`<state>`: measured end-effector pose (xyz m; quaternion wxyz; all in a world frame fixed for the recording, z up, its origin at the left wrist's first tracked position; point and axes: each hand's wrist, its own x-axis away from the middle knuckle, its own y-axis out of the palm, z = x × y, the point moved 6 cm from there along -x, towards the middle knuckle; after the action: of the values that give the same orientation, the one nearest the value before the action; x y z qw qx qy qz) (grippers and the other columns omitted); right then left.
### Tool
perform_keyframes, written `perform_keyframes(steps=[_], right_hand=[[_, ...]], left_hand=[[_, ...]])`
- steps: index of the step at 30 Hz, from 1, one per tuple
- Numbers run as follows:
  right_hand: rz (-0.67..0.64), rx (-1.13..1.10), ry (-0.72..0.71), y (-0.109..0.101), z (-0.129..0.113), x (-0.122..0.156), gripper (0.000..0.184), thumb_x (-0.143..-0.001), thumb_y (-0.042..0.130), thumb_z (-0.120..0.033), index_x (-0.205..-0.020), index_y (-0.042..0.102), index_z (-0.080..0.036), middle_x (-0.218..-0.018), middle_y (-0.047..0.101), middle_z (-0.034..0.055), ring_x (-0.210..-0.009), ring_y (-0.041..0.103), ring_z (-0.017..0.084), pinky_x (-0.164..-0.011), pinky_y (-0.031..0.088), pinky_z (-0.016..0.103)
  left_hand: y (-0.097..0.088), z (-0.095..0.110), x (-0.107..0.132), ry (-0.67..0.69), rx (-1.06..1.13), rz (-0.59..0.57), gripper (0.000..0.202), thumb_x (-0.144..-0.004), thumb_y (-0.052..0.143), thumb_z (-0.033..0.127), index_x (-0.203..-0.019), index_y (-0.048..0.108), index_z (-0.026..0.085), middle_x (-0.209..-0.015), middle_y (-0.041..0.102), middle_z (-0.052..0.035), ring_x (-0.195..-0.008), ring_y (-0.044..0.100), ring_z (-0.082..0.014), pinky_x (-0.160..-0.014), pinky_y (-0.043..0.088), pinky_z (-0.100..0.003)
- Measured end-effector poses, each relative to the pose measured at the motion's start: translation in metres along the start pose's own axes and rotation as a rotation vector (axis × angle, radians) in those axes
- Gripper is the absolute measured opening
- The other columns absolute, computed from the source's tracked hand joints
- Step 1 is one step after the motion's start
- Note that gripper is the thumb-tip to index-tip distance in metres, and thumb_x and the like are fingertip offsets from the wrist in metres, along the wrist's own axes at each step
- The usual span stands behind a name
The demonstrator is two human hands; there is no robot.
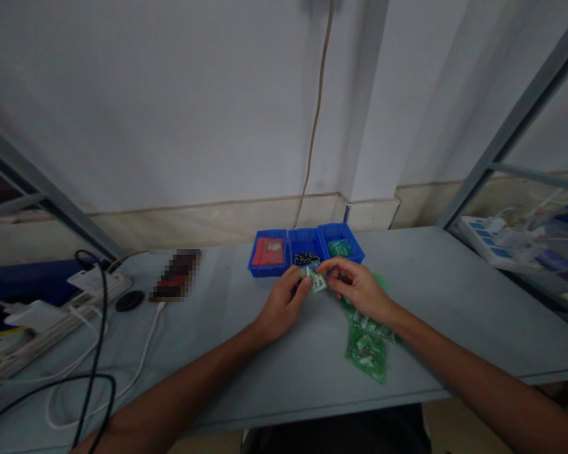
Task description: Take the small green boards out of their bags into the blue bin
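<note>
My left hand (284, 302) and my right hand (357, 285) meet over the grey table (445, 296), both pinching a small clear packet (316, 281) with a green part inside. Under my right wrist lies a strip of green packets (365, 343) running toward the table's front edge. Just beyond my hands stand three blue bins: the left bin (267, 253) holds red packets, the middle bin (305, 249) holds small dark parts, and the right bin (341, 243) holds green packets.
At the left lie power strips (94, 284), white and black cables (97, 353), a round black object (129, 301) and a blurred dark item (176, 275). A metal frame post (515, 120) rises at the right, with more power strips (492, 243) beyond it. A cord (315, 126) hangs down the wall.
</note>
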<state>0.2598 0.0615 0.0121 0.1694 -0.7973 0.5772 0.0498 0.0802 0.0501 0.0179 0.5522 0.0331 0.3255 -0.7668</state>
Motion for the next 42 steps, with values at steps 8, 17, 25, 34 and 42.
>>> perform_keyframes(steps=[8, 17, 25, 34, 42], right_hand=[[0.062, -0.016, 0.04, -0.004, -0.007, -0.002, 0.026, -0.087, 0.081, -0.041, -0.103, 0.074, -0.022, -0.074, 0.059, -0.0026, -0.061, 0.05, 0.013, -0.055, 0.039, 0.025], [0.129, -0.145, 0.146, -0.006, 0.0, -0.003, 0.041, -0.092, 0.073, -0.055, -0.075, 0.056, -0.022, -0.06, 0.045, -0.0075, -0.049, 0.04, 0.01, -0.046, 0.03, 0.023], [0.049, -0.178, 0.216, 0.001, 0.005, 0.0, 0.045, -0.088, 0.075, -0.058, -0.073, 0.053, -0.022, -0.058, 0.044, -0.0085, -0.047, 0.038, 0.009, -0.044, 0.029, 0.022], [0.06, -0.074, 0.091, 0.002, -0.006, 0.001, 0.036, -0.102, 0.057, -0.056, -0.106, 0.07, -0.022, -0.085, 0.06, 0.0002, -0.053, 0.046, 0.01, -0.046, 0.036, 0.023], [0.03, 0.052, -0.059, 0.003, -0.009, 0.001, 0.032, -0.101, 0.062, -0.033, -0.133, 0.062, -0.027, -0.128, 0.065, 0.0089, -0.079, 0.06, 0.018, -0.059, 0.053, 0.028]], left_hand=[[-0.006, 0.008, 0.001, 0.049, 0.02, 0.08, 0.044, -0.113, 0.039, 0.043, -0.094, 0.07, 0.017, -0.114, 0.06, -0.0096, -0.104, 0.06, -0.0217, -0.098, 0.049, -0.036], [0.001, 0.008, 0.004, 0.152, -0.039, 0.055, 0.03, -0.108, 0.051, 0.022, -0.135, 0.065, 0.025, -0.128, 0.062, -0.0103, -0.106, 0.064, -0.0199, -0.092, 0.056, -0.034], [0.001, 0.002, 0.004, 0.102, -0.046, 0.054, 0.047, -0.096, 0.071, 0.022, -0.141, 0.06, 0.03, -0.13, 0.058, -0.0086, -0.098, 0.061, -0.0182, -0.077, 0.055, -0.029], [-0.005, 0.002, 0.0, 0.051, -0.057, 0.099, 0.035, -0.111, 0.049, 0.035, -0.081, 0.058, 0.018, -0.087, 0.055, -0.0024, -0.083, 0.054, -0.0171, -0.078, 0.044, -0.03], [-0.001, 0.009, -0.002, 0.093, 0.051, 0.0, 0.031, -0.113, 0.042, 0.033, -0.091, 0.059, 0.019, -0.099, 0.058, -0.005, -0.092, 0.055, -0.0187, -0.086, 0.045, -0.031]])
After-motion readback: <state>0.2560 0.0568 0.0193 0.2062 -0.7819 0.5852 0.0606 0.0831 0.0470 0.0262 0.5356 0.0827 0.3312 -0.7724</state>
